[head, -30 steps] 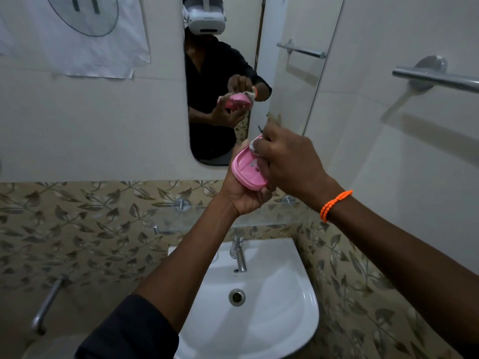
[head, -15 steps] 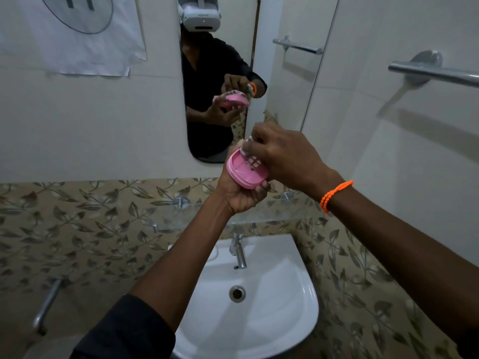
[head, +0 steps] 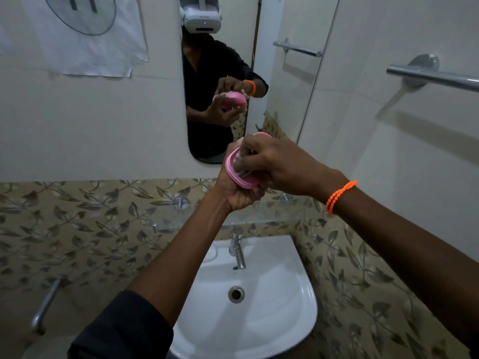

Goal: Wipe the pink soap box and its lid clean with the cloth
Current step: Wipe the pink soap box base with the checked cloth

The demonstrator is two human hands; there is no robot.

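A pink oval soap box part (head: 233, 172) is held up in front of the mirror, cupped from below by my left hand (head: 237, 194). I cannot tell whether it is the box or its lid. My right hand (head: 277, 164), with an orange bead bracelet at the wrist, presses a small pale cloth (head: 242, 165) into the pink part's hollow side. Only a bit of the cloth shows between my fingers. The mirror reflects both hands and the pink piece.
A white wash basin (head: 285, 320) with a chrome tap (head: 238, 252) sits below my arms. A glass shelf (head: 259, 216) runs under my hands. A mirror (head: 215, 73) hangs ahead, a towel bar (head: 435, 79) on the right wall, another bar (head: 44, 307) low left.
My right hand has moved left and down across the pink piece, rubbing the cloth inside it. The pink piece has tipped flatter in my left hand.
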